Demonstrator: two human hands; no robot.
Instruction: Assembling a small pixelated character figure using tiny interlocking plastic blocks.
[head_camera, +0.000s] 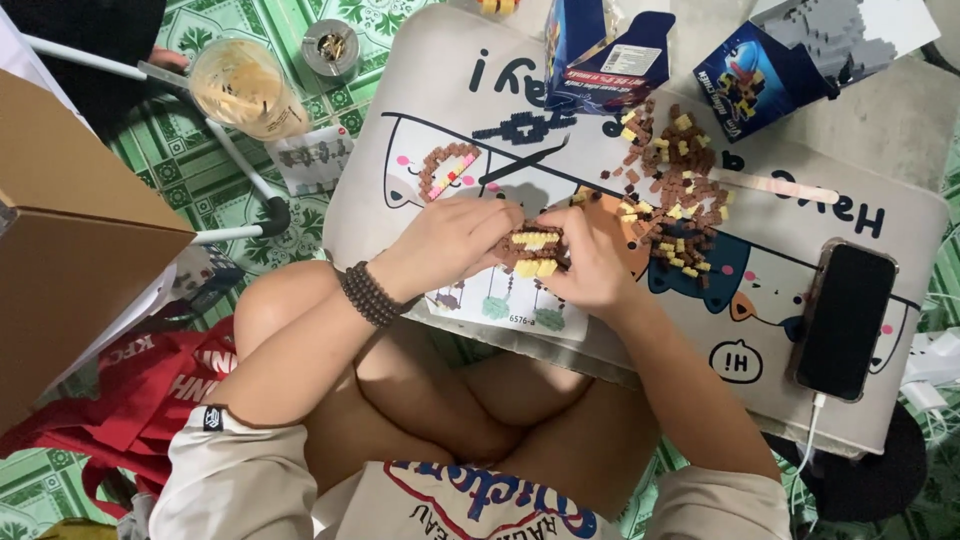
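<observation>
In the head view, the small brown-and-yellow block assembly of tiny plastic bricks (533, 250) lay directly between the two hands, above the printed instruction sheet (500, 305) on the white cartoon-printed lap surface (420, 120). Its long axis ran left to right, so each end faced one palm. The left hand (450, 238) closed on the left end, fingers curled over the top edge, wrist with the dark bead bracelet (368, 292) angled inward from the lower left. The right hand (590, 262) closed on the right end, thumb side toward the assembly, forearm coming up from the lower right. Both hands stood equally near it. The loose pile of brown and yellow bricks (675, 200) lay just beyond the right hand, the black phone (845, 320) farther right.
</observation>
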